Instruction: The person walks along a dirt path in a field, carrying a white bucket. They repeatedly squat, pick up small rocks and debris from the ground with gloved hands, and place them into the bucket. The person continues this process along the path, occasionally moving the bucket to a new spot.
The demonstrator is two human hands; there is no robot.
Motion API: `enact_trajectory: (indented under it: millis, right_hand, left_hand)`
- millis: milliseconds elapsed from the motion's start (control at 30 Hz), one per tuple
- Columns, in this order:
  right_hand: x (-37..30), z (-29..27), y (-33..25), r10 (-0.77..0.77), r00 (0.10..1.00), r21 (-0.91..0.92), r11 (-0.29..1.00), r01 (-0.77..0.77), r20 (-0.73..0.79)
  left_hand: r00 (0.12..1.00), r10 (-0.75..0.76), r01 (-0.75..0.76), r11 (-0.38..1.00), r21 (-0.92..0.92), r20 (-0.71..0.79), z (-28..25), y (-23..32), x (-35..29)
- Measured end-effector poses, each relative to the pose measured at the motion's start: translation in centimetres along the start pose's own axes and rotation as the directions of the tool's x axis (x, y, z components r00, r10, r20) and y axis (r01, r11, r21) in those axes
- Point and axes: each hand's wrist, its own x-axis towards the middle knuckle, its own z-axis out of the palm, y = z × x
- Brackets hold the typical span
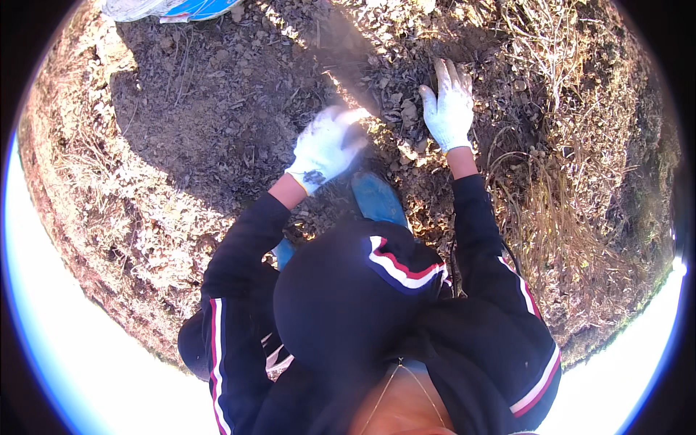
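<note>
My left hand (326, 145), in a white knit glove with a dark smudge at the cuff, hovers over or touches the soil (239, 94) just ahead of my blue boot (378, 197). Motion smears its fingers, and anything in them cannot be made out. To its right, my right hand (448, 109) wears a matching glove with dirt-browned fingertips. Its fingers stretch forward over loose clods and dry leaf litter, thumb apart, with nothing visible in its grip.
A white and blue sack (196, 9) lies at the far left edge. Tall dry grass (562, 210) and thin stalks (554, 51) stand along the right. Dry litter covers sunlit ground (94, 167) at the left. Part of my other blue boot (283, 252) shows beside my knee.
</note>
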Motion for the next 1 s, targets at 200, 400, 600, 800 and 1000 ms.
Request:
enact_trajectory:
  millis: [200, 400, 600, 800, 1000]
  right_hand:
    - [-8.2, -3.7, -3.8, 0.104, 0.987, -0.015, 0.995, -0.103, 0.126]
    - [-12.3, -4.6, -5.1, 0.205, 0.948, -0.001, 0.977, -0.211, 0.244]
    - [-11.7, -3.0, -6.6, -0.063, 0.972, 0.008, 0.998, 0.063, 0.228]
    - [-8.8, 1.2, -8.6, -0.202, 0.933, -0.001, 0.977, 0.212, 0.298]
    - [-8.8, -0.7, -5.7, -0.253, 0.956, 0.146, 0.962, 0.232, 0.149]
  left_hand:
    - [0.923, 0.346, -0.291, 0.913, 0.285, -0.167, 9.1, -1.0, -0.6]
    - [0.934, 0.282, -0.235, 0.947, 0.219, -0.218, 9.5, -4.0, -0.9]
    - [0.902, -0.432, 0.433, 0.900, -0.049, 0.022, 2.1, -9.1, -1.0]
    - [0.870, -0.076, 0.192, 0.962, 0.194, -0.488, 3.6, -6.7, -2.6]
    - [0.894, -0.041, 0.083, 0.994, 0.073, -0.447, 5.0, -5.5, -2.8]
